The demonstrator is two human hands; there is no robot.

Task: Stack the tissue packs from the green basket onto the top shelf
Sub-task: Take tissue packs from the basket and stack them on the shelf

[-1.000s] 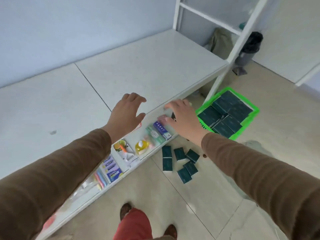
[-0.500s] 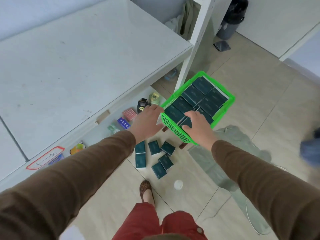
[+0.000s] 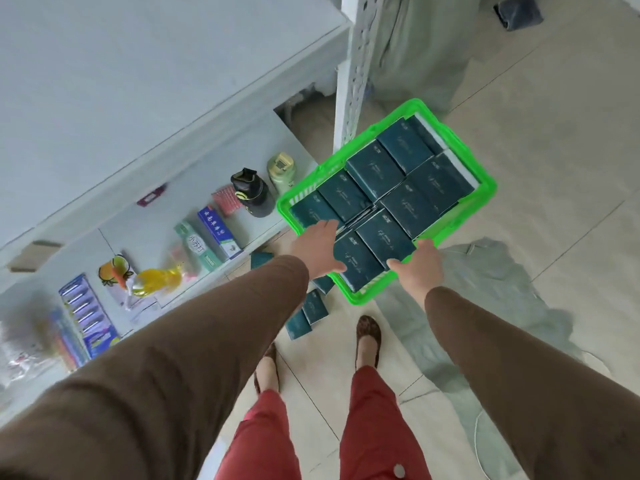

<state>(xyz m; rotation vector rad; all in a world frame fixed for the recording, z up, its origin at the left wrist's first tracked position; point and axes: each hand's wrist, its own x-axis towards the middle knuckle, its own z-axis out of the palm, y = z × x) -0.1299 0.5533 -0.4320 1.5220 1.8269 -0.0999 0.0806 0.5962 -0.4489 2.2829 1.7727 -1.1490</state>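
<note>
The green basket (image 3: 483, 194) sits low beside the white shelf post, filled with several dark teal tissue packs (image 3: 405, 147). Both my hands reach into its near end. My left hand (image 3: 317, 245) lies along the left edge of the nearest pack (image 3: 358, 263), thumb on its near corner. My right hand (image 3: 422, 265) grips the neighbouring pack (image 3: 384, 237), thumb on its near edge and fingers curled over its right side. The white top shelf (image 3: 138, 81) spreads out at the upper left with nothing on it.
Several more teal packs (image 3: 311, 308) lie loose on the tiled floor by my feet. The lower shelf (image 3: 149, 216) holds toothpaste boxes (image 3: 214, 232), a black bottle (image 3: 254, 194), a pale green jar (image 3: 282, 169) and blister packs. The perforated white post (image 3: 356, 60) stands behind the basket.
My view has dropped from the top shelf to the basket. Both hands left the shelf edge, went down to the basket's near rim and now close on the nearest packs.
</note>
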